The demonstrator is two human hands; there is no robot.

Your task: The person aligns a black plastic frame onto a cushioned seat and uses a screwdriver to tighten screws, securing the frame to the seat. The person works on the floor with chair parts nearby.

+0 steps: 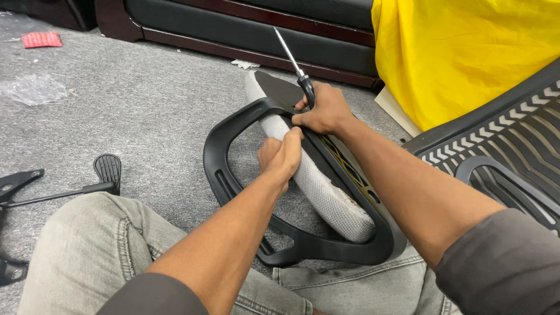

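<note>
a stiff black plastic armrest frame (pixel 233 175) with its soft grey mesh pad (pixel 326 198) is propped on the lap over the grey carpet (pixel 146 105), pinched shut by the left hand (pixel 280 157), while the right hand (pixel 324 111) is closed round a screwdriver (pixel 291 58) and the frame's top edge, probably light and best gripped by the rim.

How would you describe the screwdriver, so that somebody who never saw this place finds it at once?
Start at the yellow cloth over the dark sofa, then look left and down to the chair seat standing on edge on the grey carpet. The right hand on its top grips the screwdriver: the only shiny metal shaft, pointing up.
</note>
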